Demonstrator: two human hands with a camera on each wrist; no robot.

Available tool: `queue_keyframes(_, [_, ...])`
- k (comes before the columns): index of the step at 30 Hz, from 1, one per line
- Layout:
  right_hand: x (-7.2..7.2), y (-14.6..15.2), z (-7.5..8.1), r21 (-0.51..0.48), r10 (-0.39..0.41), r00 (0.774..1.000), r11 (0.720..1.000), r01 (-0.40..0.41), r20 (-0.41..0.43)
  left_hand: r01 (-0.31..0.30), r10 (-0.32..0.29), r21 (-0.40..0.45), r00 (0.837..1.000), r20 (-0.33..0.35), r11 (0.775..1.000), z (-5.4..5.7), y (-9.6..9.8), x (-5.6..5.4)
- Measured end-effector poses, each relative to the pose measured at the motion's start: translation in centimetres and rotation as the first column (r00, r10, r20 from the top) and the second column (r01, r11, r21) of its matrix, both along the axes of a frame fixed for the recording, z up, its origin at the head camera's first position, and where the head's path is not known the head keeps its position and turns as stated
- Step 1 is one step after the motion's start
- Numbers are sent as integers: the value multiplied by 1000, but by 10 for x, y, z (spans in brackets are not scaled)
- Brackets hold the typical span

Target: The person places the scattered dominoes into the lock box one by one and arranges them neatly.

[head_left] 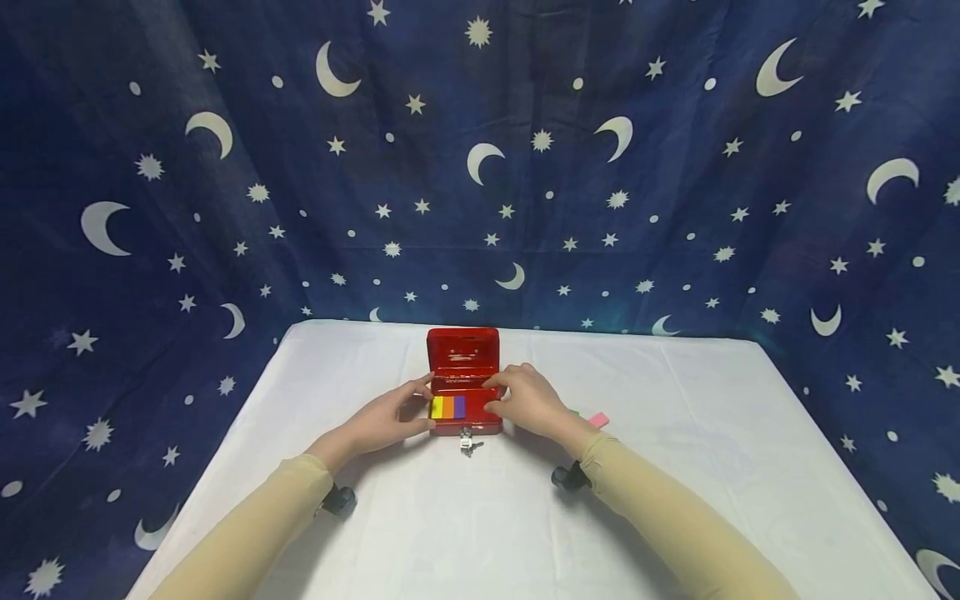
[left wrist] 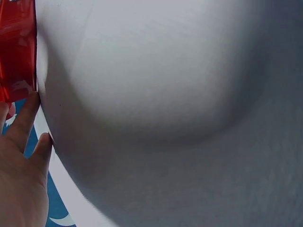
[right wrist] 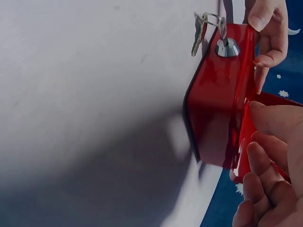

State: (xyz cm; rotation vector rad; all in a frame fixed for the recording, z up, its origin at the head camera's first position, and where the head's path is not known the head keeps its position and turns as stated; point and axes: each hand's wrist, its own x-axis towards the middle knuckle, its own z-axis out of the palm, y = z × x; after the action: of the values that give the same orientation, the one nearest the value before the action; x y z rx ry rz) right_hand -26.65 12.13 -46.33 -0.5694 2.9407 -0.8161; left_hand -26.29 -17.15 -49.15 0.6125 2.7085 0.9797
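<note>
A small red metal cash box (head_left: 480, 427) stands with its lid (head_left: 462, 346) raised at the back. Yellow (head_left: 437, 407), orange (head_left: 448, 407) and purple (head_left: 460, 407) flat pieces lie side by side in its left part. My left hand (head_left: 386, 417) rests along the box's left side, thumb at the front corner and fingers farther back. Over the right part of the box is my right hand (head_left: 532, 402), thumb and forefinger apart at the right rim. Nothing shows between them; its other fingers are curled in the right wrist view. A key ring (right wrist: 214, 20) hangs at the front lock (right wrist: 227, 48).
A pink flat piece (head_left: 598, 421) lies on the white cloth right of my right hand, with a green piece (head_left: 574, 412) partly hidden behind that wrist. The white-covered table (head_left: 465, 533) ends at a dark blue curtain (head_left: 480, 208) with moons and stars.
</note>
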Motion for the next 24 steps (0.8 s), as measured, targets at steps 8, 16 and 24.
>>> queue_keyframes(8, [-1,15,4,-7,-18,999,1000,18,-29,13,-13,12,1000,25,1000,0,-2,-2])
queue_keyframes(16, [2,34,15,0,-60,997,998,60,-50,16,-16,9,1000,22,1000,-2,-2,-3])
queue_keyframes(24, [5,57,17,-24,-113,993,993,113,-36,20,-20,3,1000,22,1000,-1,-3,-2])
